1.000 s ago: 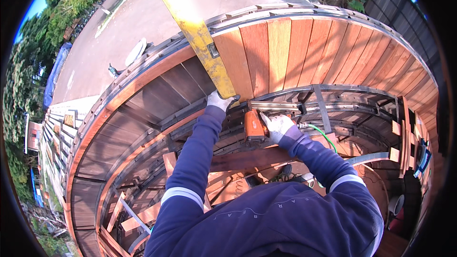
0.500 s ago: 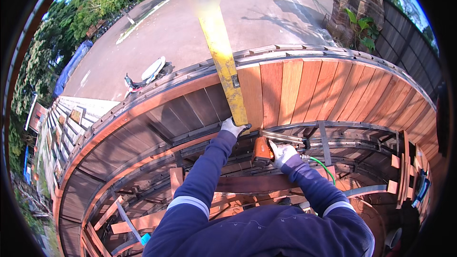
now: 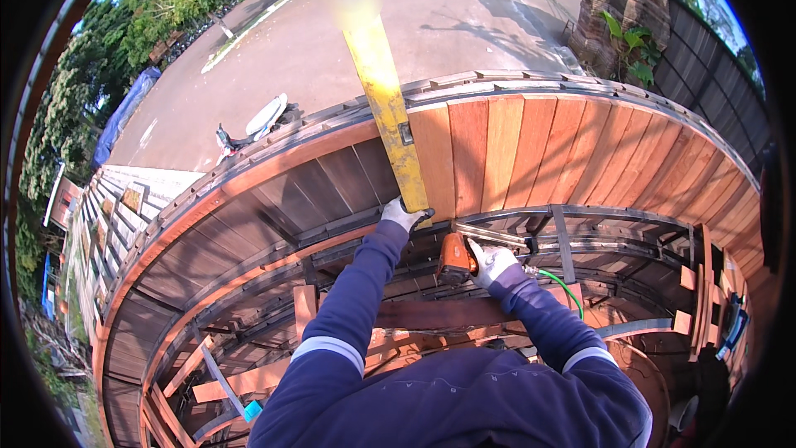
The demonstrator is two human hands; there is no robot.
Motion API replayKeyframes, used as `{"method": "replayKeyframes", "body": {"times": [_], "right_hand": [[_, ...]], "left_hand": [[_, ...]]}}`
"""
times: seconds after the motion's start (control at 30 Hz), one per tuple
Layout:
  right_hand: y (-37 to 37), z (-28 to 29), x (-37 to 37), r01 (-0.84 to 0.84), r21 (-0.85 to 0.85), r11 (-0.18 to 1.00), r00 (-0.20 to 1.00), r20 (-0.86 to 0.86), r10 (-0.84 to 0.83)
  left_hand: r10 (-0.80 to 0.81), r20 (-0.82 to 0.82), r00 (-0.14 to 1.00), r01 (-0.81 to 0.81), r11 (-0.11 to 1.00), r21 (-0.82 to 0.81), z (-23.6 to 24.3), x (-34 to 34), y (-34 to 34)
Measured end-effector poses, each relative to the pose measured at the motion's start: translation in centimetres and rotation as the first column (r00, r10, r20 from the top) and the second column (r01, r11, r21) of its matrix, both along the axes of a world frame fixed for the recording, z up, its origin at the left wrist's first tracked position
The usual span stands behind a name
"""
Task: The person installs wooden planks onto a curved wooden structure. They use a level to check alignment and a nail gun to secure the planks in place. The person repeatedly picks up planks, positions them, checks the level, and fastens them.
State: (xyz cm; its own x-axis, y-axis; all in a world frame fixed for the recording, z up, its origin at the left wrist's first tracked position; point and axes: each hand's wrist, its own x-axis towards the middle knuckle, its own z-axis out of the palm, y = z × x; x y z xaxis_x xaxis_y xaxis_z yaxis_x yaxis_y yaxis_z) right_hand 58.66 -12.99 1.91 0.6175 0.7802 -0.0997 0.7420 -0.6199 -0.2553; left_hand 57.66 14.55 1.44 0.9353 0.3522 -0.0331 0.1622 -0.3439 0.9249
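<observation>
**Hands at work on a curved wooden wall, seen from above**

The yellow board point(image 3: 383, 99) stood nearly upright against the left edge of the row of reddish planks point(image 3: 531, 158), its lower end resting at the metal rail point(image 3: 514, 220) that ran along the foot of those planks. The left hand point(image 3: 401, 214), in a white glove, gripped the board's lower end, with the fingers wrapped closed around it. The top of the board rose out of the picture (its upper part was blurred). A small dark fitting point(image 3: 405, 133) sat on the board's right edge about halfway up.

Just to the right and a little lower, the right hand point(image 3: 492, 264), also gloved, closed its fingers on an orange power tool point(image 3: 457, 257). The tool lay close under the rail, near the foot of the board. A green hose point(image 3: 565, 286) curved away from the right wrist.

Both arms wore dark blue sleeves point(image 3: 352, 299) with a pale band near the elbow.

To the left of the board the wall had darker brown planks point(image 3: 274, 199) set in the same curved frame. Loose wood offcuts point(image 3: 240, 382) lay among the frame members below. Beyond the wall was a paved road point(image 3: 298, 58), with a parked scooter point(image 3: 253, 126) near the wall and trees point(image 3: 91, 91) at the far left.
</observation>
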Motion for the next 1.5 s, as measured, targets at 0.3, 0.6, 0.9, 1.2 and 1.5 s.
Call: {"method": "replayKeyframes", "body": {"times": [0.3, 0.6, 0.9, 1.2, 1.5], "right_hand": [[-0.8, 1.4, -0.6, 0.037, -0.106, 0.994, 0.996, -0.077, -0.046], [-0.9, 0.9, -0.5, 0.014, -0.031, 0.999, 0.999, -0.049, -0.015], [-1.2, 0.3, -1.2, -0.023, -0.034, 0.999, 1.0, -0.019, 0.023], [-1.5, 1.1, -1.6, -0.025, 0.013, 1.0, 0.998, -0.055, 0.026], [-1.4, 0.6, -1.5, -0.011, 0.032, 0.999, 0.998, -0.058, 0.013]], "left_hand": [[0.01, 0.028, 1.0, -0.008, 0.998, -0.07, -0.7, -0.1, 0.6], [-0.026, -0.002, 1.0, 0.026, 0.998, -0.053, -1.1, 0.4, 1.1], [-0.045, 0.03, 0.999, 0.046, 0.999, -0.023, -4.5, 2.0, 2.1], [0.055, -0.012, 0.998, -0.057, 0.965, -0.257, -2.3, 1.7, -0.1], [0.21, 0.102, 0.972, -0.194, 0.969, -0.151, -4.2, 1.9, -0.3]]}}
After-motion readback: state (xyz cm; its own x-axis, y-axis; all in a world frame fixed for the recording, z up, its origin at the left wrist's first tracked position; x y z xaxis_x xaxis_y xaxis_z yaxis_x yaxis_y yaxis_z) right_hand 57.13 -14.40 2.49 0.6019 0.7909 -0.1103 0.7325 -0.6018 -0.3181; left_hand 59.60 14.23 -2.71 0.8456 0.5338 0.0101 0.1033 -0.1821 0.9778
